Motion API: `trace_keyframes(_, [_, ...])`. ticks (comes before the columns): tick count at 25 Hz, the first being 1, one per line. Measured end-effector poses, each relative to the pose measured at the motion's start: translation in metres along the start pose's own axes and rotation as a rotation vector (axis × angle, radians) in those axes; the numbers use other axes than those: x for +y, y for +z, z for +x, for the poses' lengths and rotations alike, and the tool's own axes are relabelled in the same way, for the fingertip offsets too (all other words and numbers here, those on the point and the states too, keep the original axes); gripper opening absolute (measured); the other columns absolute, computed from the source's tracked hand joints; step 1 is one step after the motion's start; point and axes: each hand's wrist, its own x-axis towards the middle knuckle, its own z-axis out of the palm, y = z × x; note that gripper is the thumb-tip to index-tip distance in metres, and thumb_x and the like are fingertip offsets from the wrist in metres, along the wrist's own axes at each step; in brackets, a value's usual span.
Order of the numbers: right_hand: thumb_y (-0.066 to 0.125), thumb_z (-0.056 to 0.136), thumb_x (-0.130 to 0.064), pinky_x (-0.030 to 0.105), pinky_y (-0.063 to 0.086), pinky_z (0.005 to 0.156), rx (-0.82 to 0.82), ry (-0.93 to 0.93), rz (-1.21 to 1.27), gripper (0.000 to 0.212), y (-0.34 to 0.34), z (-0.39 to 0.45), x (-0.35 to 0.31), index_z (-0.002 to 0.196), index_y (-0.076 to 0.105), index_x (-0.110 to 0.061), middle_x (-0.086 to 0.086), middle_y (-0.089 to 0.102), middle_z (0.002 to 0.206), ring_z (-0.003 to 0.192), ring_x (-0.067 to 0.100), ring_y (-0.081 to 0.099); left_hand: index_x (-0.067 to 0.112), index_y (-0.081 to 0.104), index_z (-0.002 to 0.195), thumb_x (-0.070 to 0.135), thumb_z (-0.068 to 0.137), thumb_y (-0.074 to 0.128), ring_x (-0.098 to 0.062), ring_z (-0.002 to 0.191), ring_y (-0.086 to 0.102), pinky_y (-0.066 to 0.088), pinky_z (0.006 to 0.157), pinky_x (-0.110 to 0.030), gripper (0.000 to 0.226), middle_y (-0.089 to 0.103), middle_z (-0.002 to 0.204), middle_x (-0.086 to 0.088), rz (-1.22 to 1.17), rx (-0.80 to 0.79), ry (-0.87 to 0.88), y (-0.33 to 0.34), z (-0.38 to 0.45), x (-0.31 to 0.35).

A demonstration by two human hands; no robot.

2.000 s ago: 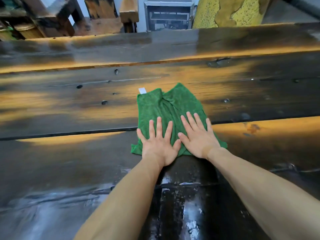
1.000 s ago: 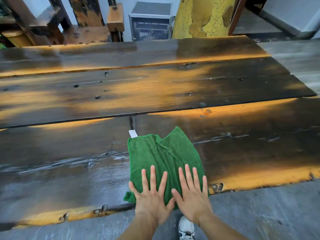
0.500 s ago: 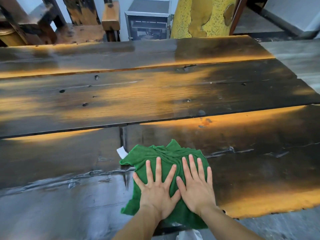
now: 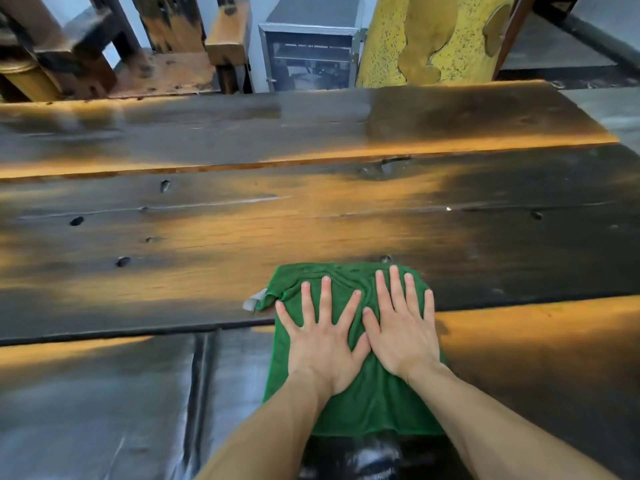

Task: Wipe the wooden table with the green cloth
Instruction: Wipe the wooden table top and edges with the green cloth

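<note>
A green cloth [image 4: 374, 403] with a small white tag at its left corner lies on the dark wooden table [image 4: 207, 237], across the gap between two planks. My left hand [image 4: 322, 337] presses flat on the cloth's left half with fingers spread. Beside it, my right hand [image 4: 401, 330] presses flat on the right half, fingers straight and reaching the cloth's bunched far edge. The two thumbs almost touch.
The table is made of wide dark planks with orange worn patches, knot holes and wet streaks near me. Beyond its far edge stand wooden furniture pieces [image 4: 166, 57], a grey metal box [image 4: 311, 50] and a yellow speckled object [image 4: 433, 39]. The table's right end shows at far right.
Both hands pulled the cloth back to the near edge, then pushed it forward again across the plank gap toward the middle. Its far edge has bunched up under my fingertips.
</note>
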Motion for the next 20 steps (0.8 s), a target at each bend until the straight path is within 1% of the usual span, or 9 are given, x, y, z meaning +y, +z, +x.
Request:
trace_keyframes(5, [0.012,0.102,-0.052,0.049,-0.014,0.12,0.02,-0.067,0.012,0.067,-0.026,0.105,0.011,0.154,-0.022,-0.027,-0.003,-0.032,0.159,0.147,0.017,-0.028,0.049,-0.023,0.151,0.075,0.093,0.004,-0.041,0.146,-0.033,-0.015,0.103,-0.079,0.07,-0.035,0.16,-0.007,-0.019,0.007,-0.024,-0.025,0.1,-0.005])
trace_keyframes(9, [0.011,0.101,-0.052,0.05,-0.012,0.12,0.073,-0.078,0.013,0.067,-0.044,0.196,0.013,0.154,-0.022,-0.029,-0.003,-0.029,0.161,0.148,0.018,-0.026,0.051,-0.02,0.152,0.078,0.09,0.003,-0.039,0.148,-0.029,-0.012,0.105,-0.078,0.071,-0.03,0.163,-0.005,-0.031,0.059,-0.07,-0.048,0.188,-0.014])
trace_keyframes(11, [0.012,0.101,-0.052,0.05,-0.011,0.12,0.112,-0.094,-0.002,0.067,-0.051,0.248,0.015,0.155,-0.019,-0.029,-0.003,-0.025,0.163,0.15,0.018,-0.022,0.052,-0.018,0.152,0.079,0.089,0.003,-0.038,0.149,-0.028,-0.012,0.106,-0.078,0.072,-0.028,0.164,-0.003,-0.042,0.092,-0.101,-0.058,0.236,-0.021])
trace_keyframes(13, [0.012,0.101,-0.052,0.051,-0.01,0.121,0.116,-0.104,-0.001,0.066,-0.06,0.298,0.013,0.157,-0.015,-0.029,-0.003,-0.02,0.164,0.151,0.019,-0.018,0.053,-0.014,0.153,0.081,0.089,0.005,-0.037,0.149,-0.026,-0.013,0.106,-0.078,0.072,-0.025,0.165,-0.003,-0.058,0.115,-0.128,-0.068,0.282,-0.029])
trace_keyframes(17, [0.012,0.101,-0.053,0.055,-0.011,0.119,0.118,-0.068,0.035,0.065,-0.076,0.377,0.009,0.158,-0.01,-0.032,-0.006,-0.015,0.166,0.151,0.021,-0.018,0.054,-0.012,0.153,0.083,0.088,0.007,-0.036,0.151,-0.023,-0.013,0.107,-0.077,0.074,-0.023,0.166,-0.001,-0.063,0.16,-0.155,-0.088,0.357,-0.04])
trace_keyframes(20, [0.008,0.101,-0.052,0.058,-0.012,0.118,0.191,-0.08,-0.029,0.061,-0.084,0.417,0.007,0.159,0.004,-0.035,-0.006,-0.003,0.167,0.153,0.024,-0.012,0.056,-0.006,0.153,0.084,0.087,0.011,-0.032,0.153,-0.018,-0.01,0.109,-0.077,0.074,-0.018,0.168,0.002,-0.074,0.174,-0.129,-0.104,0.409,-0.054])
